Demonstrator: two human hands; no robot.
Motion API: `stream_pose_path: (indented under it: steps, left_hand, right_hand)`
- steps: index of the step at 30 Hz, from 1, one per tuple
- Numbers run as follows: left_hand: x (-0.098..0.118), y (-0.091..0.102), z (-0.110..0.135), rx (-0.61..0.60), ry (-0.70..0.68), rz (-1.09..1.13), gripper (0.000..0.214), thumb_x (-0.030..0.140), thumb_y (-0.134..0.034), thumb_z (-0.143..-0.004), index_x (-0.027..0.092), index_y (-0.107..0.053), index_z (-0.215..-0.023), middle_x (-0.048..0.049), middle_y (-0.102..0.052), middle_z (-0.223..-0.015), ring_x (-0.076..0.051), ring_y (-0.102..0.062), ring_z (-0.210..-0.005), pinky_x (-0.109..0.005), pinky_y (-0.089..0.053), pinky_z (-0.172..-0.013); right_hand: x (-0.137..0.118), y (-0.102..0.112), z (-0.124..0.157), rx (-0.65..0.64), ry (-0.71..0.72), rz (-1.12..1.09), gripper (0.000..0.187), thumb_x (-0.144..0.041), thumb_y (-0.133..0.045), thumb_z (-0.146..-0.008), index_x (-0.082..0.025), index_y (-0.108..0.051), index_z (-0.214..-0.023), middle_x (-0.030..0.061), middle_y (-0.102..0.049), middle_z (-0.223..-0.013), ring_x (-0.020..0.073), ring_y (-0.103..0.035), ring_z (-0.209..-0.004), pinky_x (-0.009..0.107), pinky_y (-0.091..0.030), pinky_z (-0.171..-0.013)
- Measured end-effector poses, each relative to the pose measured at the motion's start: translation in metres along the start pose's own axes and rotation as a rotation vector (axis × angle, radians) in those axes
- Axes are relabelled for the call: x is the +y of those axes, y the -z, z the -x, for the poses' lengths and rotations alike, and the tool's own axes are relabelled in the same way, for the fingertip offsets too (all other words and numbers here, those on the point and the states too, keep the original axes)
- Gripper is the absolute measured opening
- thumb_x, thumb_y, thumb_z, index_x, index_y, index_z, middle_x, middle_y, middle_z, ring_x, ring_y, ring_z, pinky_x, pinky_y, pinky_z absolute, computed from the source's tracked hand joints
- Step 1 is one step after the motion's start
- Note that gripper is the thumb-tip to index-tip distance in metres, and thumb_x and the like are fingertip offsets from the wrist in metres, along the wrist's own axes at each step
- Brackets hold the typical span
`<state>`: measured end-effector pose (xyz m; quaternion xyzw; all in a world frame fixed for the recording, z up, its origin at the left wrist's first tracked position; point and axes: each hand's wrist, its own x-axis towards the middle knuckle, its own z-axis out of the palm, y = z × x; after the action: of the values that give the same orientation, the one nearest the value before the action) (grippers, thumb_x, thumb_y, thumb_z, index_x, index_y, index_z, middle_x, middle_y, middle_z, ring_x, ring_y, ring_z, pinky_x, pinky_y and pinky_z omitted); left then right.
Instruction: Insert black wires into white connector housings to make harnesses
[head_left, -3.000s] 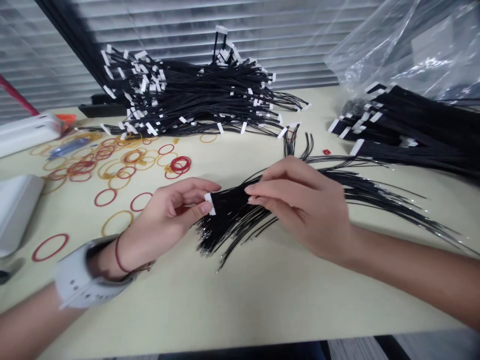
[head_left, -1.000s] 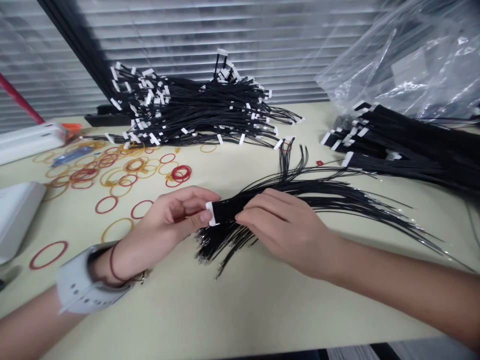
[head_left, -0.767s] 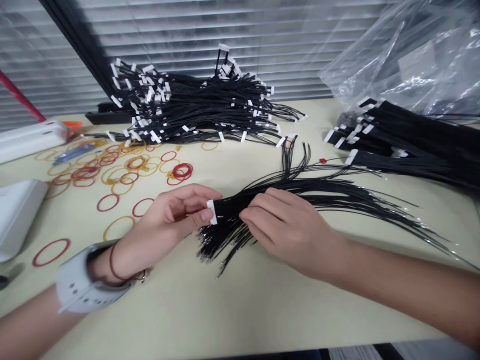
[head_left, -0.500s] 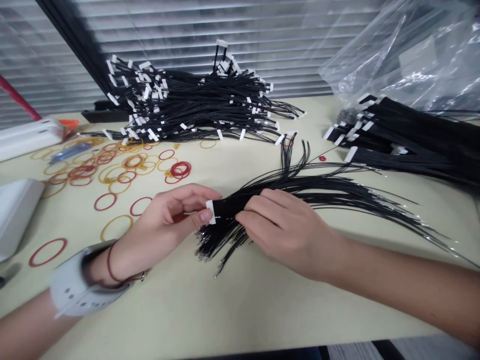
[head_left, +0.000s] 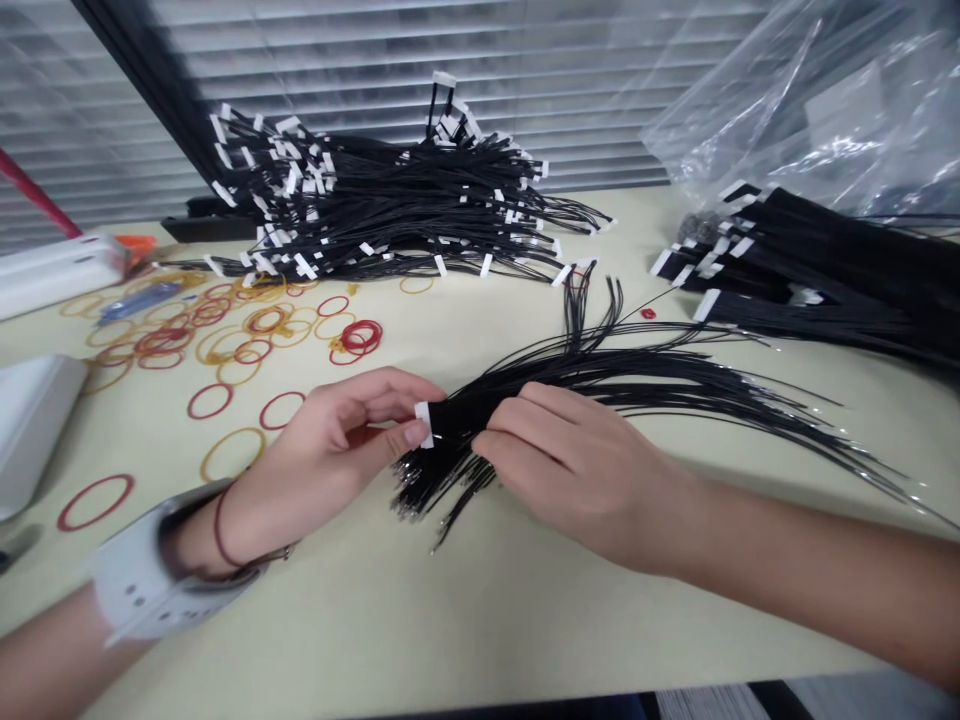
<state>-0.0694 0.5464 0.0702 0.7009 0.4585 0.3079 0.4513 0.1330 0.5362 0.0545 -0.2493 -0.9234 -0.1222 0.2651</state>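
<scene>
Between thumb and fingers, my left hand (head_left: 360, 425) pinches a small white connector (head_left: 425, 425) with black wires in it. My right hand (head_left: 577, 470) is closed just to the right, its thumb and fingertips pressed together at a black wire near the connector; the exact grip is partly hidden. Beneath both hands lies a loose bundle of thin black wires (head_left: 675, 375), spread across the table. Bare metal terminals (head_left: 412, 500) tip the wire ends below the connector, and more shine at the far right ends.
A heap of black cables (head_left: 420, 210) with white connectors lies by the window blinds. Red and yellow rubber bands (head_left: 262, 335) are scattered at left, near white boxes (head_left: 37, 430). More connector-ended cables (head_left: 840, 270) and a clear plastic bag (head_left: 810, 120) are at right.
Both hands keep almost the same pose, with the connector still in the left. The view has shifted very slightly.
</scene>
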Motion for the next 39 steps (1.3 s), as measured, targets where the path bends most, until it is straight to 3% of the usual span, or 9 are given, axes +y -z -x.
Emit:
stream_pose_path:
  steps: [16, 19, 22, 24, 26, 29, 33, 36, 39]
  left_hand:
    - [0.004, 0.002, 0.002, -0.049, 0.047, 0.144, 0.018, 0.014, -0.061, -0.077, 0.024, -0.065, -0.091, 0.0044, -0.062, -0.068, -0.005, -0.055, -0.06, -0.008, -0.044, -0.053]
    - [0.006, 0.003, 0.002, -0.033, 0.024, 0.193, 0.017, 0.014, -0.062, -0.077, 0.023, -0.065, -0.09, 0.0036, -0.062, -0.069, -0.006, -0.056, -0.06, -0.01, -0.046, -0.054]
    - [0.007, 0.004, 0.002, -0.021, 0.01, 0.2, 0.015, 0.015, -0.062, -0.077, 0.023, -0.064, -0.09, 0.0036, -0.064, -0.07, -0.006, -0.057, -0.061, -0.01, -0.046, -0.056]
    - [0.006, 0.005, 0.002, -0.009, -0.008, 0.197, 0.015, 0.017, -0.06, -0.079, 0.023, -0.063, -0.092, 0.0035, -0.064, -0.07, -0.006, -0.057, -0.061, -0.011, -0.047, -0.056]
    - [0.005, 0.006, 0.003, 0.018, -0.048, 0.172, 0.015, 0.02, -0.058, -0.08, 0.023, -0.061, -0.095, 0.0025, -0.064, -0.072, -0.008, -0.058, -0.062, -0.014, -0.049, -0.057]
    - [0.007, 0.008, 0.004, 0.071, -0.118, -0.055, 0.015, 0.025, -0.055, -0.082, 0.02, -0.059, -0.095, -0.0024, -0.066, -0.082, -0.013, -0.061, -0.074, -0.022, -0.051, -0.066]
    - [0.019, 0.004, 0.005, 0.017, -0.231, -0.615, 0.032, 0.034, -0.049, -0.084, 0.015, -0.052, -0.109, -0.01, -0.059, -0.108, -0.022, -0.056, -0.097, -0.036, -0.045, -0.085]
    - [0.03, -0.014, -0.003, -0.052, -0.293, -0.861, 0.053, 0.045, -0.043, -0.084, 0.013, -0.04, -0.126, -0.0159, -0.046, -0.125, -0.03, -0.045, -0.112, -0.045, -0.036, -0.094]
    - [0.036, -0.043, -0.023, -0.116, -0.3, -0.851, 0.069, 0.058, -0.041, -0.079, 0.011, -0.036, -0.129, -0.0194, -0.045, -0.126, -0.034, -0.044, -0.113, -0.048, -0.036, -0.092]
  right_hand:
    - [-0.007, -0.009, 0.0, 0.036, -0.082, -0.102, 0.02, -0.007, -0.043, -0.082, -0.011, -0.061, -0.075, 0.0055, -0.054, -0.069, 0.0127, -0.046, -0.065, 0.026, -0.041, -0.057]
    - [-0.003, -0.006, -0.002, 0.107, -0.178, -0.14, 0.015, -0.014, -0.049, -0.081, -0.009, -0.06, -0.09, 0.0084, -0.055, -0.083, 0.0135, -0.05, -0.07, 0.024, -0.042, -0.055]
    - [0.005, -0.005, -0.003, 0.04, -0.247, -0.127, 0.031, -0.023, -0.052, -0.08, -0.009, -0.053, -0.109, 0.0104, -0.052, -0.094, 0.0144, -0.051, -0.073, 0.023, -0.041, -0.051]
    - [0.011, -0.005, -0.004, -0.035, -0.282, -0.196, 0.026, -0.024, -0.05, -0.082, -0.011, -0.053, -0.105, 0.0076, -0.051, -0.092, 0.0123, -0.05, -0.071, 0.023, -0.04, -0.053]
    - [0.017, -0.003, -0.006, -0.014, -0.326, -0.332, 0.016, -0.023, -0.051, -0.082, -0.013, -0.054, -0.094, 0.0032, -0.05, -0.085, 0.0086, -0.046, -0.064, 0.022, -0.039, -0.054]
    - [0.022, 0.002, -0.009, 0.1, -0.422, -0.553, 0.015, -0.029, -0.053, -0.081, -0.014, -0.05, -0.084, -0.0028, -0.044, -0.07, 0.0054, -0.038, -0.054, 0.02, -0.034, -0.049]
    - [0.028, 0.012, -0.012, 0.176, -0.541, -0.811, 0.016, -0.033, -0.047, -0.085, -0.016, -0.045, -0.087, -0.0036, -0.041, -0.067, 0.0061, -0.037, -0.055, 0.02, -0.033, -0.048]
    - [0.03, 0.019, -0.014, 0.24, -0.548, -0.857, 0.014, -0.031, -0.046, -0.086, -0.017, -0.046, -0.088, -0.0026, -0.043, -0.071, 0.0065, -0.04, -0.06, 0.02, -0.036, -0.051]
    - [0.03, 0.025, -0.017, 0.265, -0.537, -0.851, 0.014, -0.027, -0.044, -0.087, -0.017, -0.049, -0.095, -0.0032, -0.043, -0.069, 0.0054, -0.041, -0.056, 0.018, -0.037, -0.049]
